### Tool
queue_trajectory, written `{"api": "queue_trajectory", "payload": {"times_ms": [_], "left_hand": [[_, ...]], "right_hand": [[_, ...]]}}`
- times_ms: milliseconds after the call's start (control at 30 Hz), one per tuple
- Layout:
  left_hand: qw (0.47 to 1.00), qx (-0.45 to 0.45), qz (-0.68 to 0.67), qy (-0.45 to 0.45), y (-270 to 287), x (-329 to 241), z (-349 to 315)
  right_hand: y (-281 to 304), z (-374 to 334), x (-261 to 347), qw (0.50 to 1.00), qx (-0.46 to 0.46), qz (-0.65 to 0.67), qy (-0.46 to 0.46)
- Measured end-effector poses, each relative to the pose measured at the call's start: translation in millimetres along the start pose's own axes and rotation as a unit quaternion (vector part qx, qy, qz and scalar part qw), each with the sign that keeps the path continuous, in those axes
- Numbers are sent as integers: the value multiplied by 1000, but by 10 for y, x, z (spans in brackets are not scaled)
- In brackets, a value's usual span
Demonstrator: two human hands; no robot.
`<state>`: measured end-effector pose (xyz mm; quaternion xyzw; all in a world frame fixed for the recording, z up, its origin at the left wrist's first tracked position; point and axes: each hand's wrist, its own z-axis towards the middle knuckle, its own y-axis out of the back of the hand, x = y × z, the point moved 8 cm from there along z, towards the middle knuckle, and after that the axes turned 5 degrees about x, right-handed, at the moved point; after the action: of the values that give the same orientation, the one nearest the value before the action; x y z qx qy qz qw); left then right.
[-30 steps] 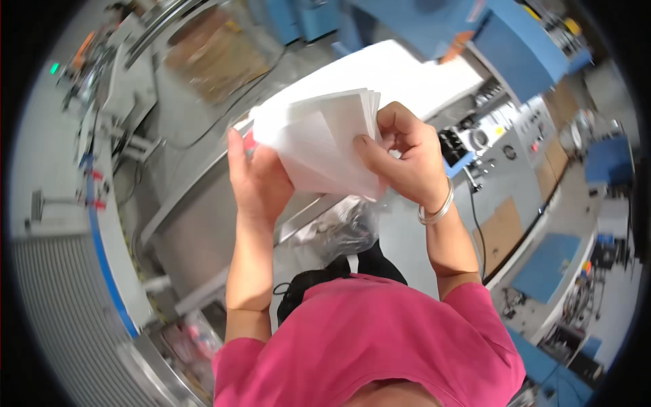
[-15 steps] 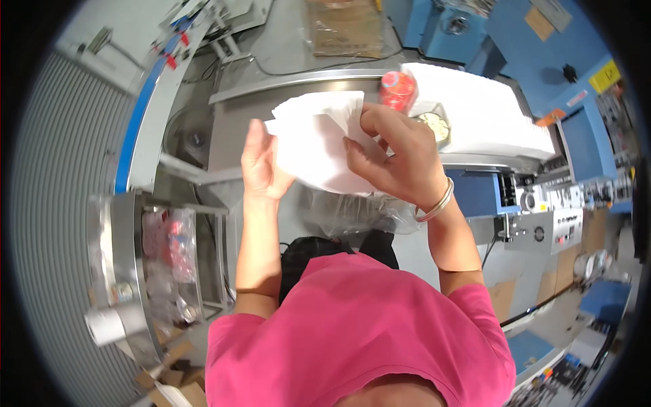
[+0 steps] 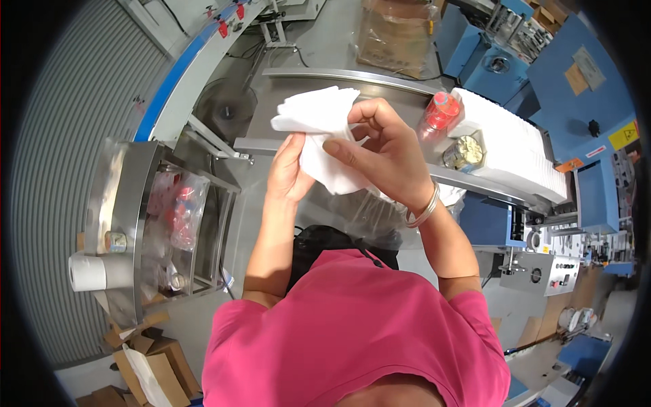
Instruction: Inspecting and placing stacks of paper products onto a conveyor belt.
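A fanned bundle of thin white sheets is held up in front of me; whether they are paper or cloth I cannot tell. My left hand is closed on its lower left side, with the fingers partly hidden behind the sheets. At the right edge, my right hand pinches the bundle between thumb and fingers, and a bracelet circles that wrist. Right of the bundle, a long row of stacked white sheets lies on the metal conveyor-like table.
Beside the white row stand a red plastic-wrapped item and a can with pale contents. A metal cart with bagged red items is at left, a white roll on its edge. Blue machinery rises at far right.
The bundle has folded and narrowed between my hands, and my left hand has closed further around it. The view has turned, so the table and cart appear shifted.
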<state>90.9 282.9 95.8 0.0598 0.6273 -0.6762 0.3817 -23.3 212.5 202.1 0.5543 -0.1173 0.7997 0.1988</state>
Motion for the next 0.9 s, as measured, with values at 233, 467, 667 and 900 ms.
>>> {"api": "queue_trajectory", "payload": {"times_ms": [233,467,667,900], "left_hand": [[986,67,-152,4,146,115,-14],[990,7,-106,-91,40,7,-101],[972,-45,191,-132,-48,-84,-119],[974,-9,153,-168,-83,10,-106]], "right_hand": [[-206,92,-143,983,50,157,-83],[-239,90,-231,969,47,205,-127],[-228,52,-311,942,67,286,-160],[-216,-19,-400,907,84,365,-194]]}}
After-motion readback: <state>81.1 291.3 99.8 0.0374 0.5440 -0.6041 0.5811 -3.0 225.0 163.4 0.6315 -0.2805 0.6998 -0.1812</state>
